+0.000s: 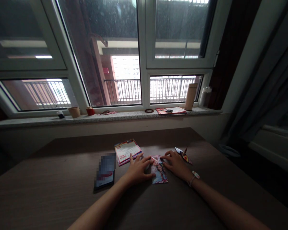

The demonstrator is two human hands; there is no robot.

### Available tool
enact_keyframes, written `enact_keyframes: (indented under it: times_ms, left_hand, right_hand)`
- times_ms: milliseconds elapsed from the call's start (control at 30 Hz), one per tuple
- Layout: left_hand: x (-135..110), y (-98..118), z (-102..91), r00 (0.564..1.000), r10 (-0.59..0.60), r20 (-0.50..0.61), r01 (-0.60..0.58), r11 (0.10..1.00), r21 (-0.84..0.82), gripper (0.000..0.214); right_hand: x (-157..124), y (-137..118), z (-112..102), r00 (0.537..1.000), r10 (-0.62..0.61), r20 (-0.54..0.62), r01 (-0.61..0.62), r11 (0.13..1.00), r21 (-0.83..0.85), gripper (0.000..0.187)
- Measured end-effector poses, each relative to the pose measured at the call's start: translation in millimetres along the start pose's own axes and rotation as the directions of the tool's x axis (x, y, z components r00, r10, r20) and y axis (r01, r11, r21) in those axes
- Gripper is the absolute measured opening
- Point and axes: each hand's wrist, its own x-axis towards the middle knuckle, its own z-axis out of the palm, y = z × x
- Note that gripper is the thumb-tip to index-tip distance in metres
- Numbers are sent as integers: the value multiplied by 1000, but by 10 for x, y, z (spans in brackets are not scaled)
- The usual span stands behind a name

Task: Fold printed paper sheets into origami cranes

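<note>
A small glossy picture card (159, 174), pink and blue, lies on the brown table between my hands. My left hand (138, 169) rests over its left edge, fingers spread, with one finger reaching toward a stack of printed cards (127, 150). On the card's upper right edge sit the fingertips of my right hand (176, 164), bent but apart; a bracelet circles that wrist. Just beyond the right hand are a colourful packet (186, 157) and a white pointed piece beside it, partly hidden. Left of my left hand lies a dark phone (105, 172), its screen blurred out.
A stone windowsill (132, 115) runs behind the table. On it stand a paper cup (74, 111), a red spool-like item (90, 111), a dark bracelet (148, 111), scissors (168, 110) on red-edged papers, a tan flask (190, 96) and a clear bottle (205, 97).
</note>
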Motion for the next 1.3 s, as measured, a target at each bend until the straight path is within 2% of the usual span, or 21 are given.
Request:
enact_keyframes:
  times_ms: [400, 633, 900, 1067, 1200, 1300]
  left_hand:
    - [-9, 13, -19, 1000, -5, 7, 5, 1000, -16, 62]
    - [-7, 6, -12, 1000, -3, 8, 4, 1000, -13, 62]
    - [-9, 12, -17, 1000, -13, 21, 13, 1000, 8, 66]
    - [-19, 27, -25, 1000, -22, 23, 22, 1000, 5, 66]
    - [-45, 42, -26, 1000, -9, 18, 9, 1000, 4, 62]
    - [-49, 43, -6, 1000, 4, 22, -4, 1000, 24, 57]
  right_hand:
    - [-2, 55, -159, 978, -32, 208, 15, 996, 84, 51]
    - [-73, 39, -237, 950, -41, 309, 5, 993, 114, 77]
    - [-107, 23, -290, 921, -54, 386, 10, 993, 116, 97]
    - [-130, 19, -303, 913, -52, 406, 0, 992, 126, 98]
    - [-156, 25, -280, 927, -56, 372, 0, 989, 148, 95]
    - [-168, 29, -242, 946, -92, 311, 46, 987, 151, 82]
